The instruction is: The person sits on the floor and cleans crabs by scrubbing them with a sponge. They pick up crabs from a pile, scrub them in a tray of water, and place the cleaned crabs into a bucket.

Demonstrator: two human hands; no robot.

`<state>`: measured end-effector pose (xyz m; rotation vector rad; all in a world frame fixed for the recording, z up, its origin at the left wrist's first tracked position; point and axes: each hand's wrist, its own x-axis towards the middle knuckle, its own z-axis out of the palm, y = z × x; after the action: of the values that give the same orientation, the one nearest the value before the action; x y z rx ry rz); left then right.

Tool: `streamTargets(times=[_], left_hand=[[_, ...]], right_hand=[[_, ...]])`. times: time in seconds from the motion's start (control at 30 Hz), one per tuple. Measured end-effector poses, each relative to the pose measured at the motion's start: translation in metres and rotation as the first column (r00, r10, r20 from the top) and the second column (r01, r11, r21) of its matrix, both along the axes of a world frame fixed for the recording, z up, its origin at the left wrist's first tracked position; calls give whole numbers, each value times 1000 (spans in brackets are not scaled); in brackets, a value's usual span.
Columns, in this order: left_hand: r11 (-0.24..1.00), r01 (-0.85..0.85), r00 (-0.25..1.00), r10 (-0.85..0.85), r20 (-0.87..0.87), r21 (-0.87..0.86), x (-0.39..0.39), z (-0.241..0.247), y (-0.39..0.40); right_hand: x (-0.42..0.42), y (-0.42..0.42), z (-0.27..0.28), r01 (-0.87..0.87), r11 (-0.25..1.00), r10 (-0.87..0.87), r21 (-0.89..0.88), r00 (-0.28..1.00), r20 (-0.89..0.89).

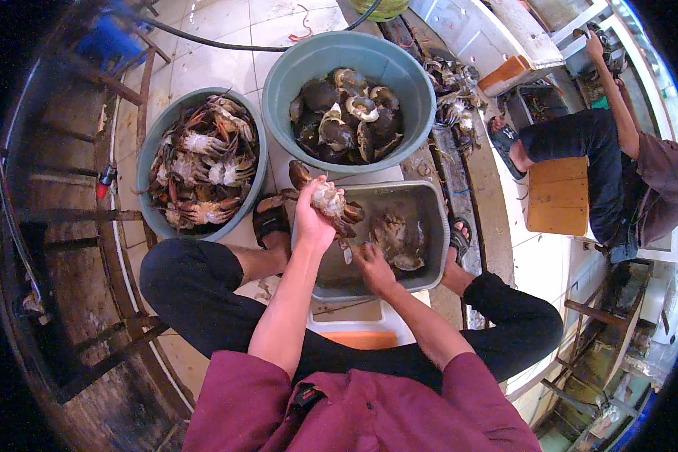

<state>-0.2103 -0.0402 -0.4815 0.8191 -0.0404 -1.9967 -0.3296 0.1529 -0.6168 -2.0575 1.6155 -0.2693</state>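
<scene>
My left hand (312, 225) grips a crab body (329, 201) with its legs still on, pale flesh facing up, above the left side of a grey plastic basin (442, 226). Over the same basin, lower and to the right, is my right hand (377, 272) with its fingers curled. A small pale piece (347, 254) shows close to its fingertips; whether the hand holds it is unclear. Cloudy water fills the basin. Another crab body (390, 229) and a pale shell piece (408, 262) lie in it.
A blue-green tub (147, 169) of cleaned crab bodies stands at left. A larger tub (274, 96) beyond the basin holds dark crab shells. More crab scraps (457, 107) lie on planks. At right, another person (655, 181) sits near a wooden stool (558, 195). A black hose (214, 43) crosses the tiles.
</scene>
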Motion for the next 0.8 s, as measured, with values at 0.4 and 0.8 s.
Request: streamTargets(times=[0.4, 0.8], left_hand=[[999, -43, 999, 43, 8, 11, -3, -11, 1], [994, 98, 995, -98, -3, 41, -17, 5, 14]], right_hand=[[-25, -17, 65, 295, 955, -295, 27, 938, 184], [-22, -82, 162, 420, 820, -257, -390, 878, 404]])
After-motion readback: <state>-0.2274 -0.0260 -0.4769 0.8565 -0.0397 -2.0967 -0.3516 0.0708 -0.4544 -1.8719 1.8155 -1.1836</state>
